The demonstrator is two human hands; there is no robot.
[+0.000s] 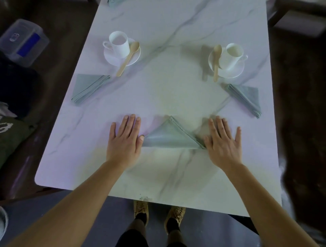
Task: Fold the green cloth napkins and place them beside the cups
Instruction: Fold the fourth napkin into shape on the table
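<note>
A pale green napkin point(169, 136), folded into a triangle, lies flat on the marble table point(167, 91) in front of me. My left hand point(124, 139) rests palm down with fingers spread at its left corner, thumb touching the cloth. My right hand point(223, 141) lies flat and spread at its right corner. Neither hand grips anything. Another folded green napkin point(88, 88) sits below the left white cup point(119, 44). A third folded napkin point(247, 98) lies below the right white cup point(231, 56).
Each cup stands on a white saucer point(135, 56) with a wooden spoon point(127, 59) leaning on it; the right spoon point(216, 61) points toward me. A clear plastic box point(23, 42) sits on the floor at left. More green cloth point(112, 2) shows at the far edge.
</note>
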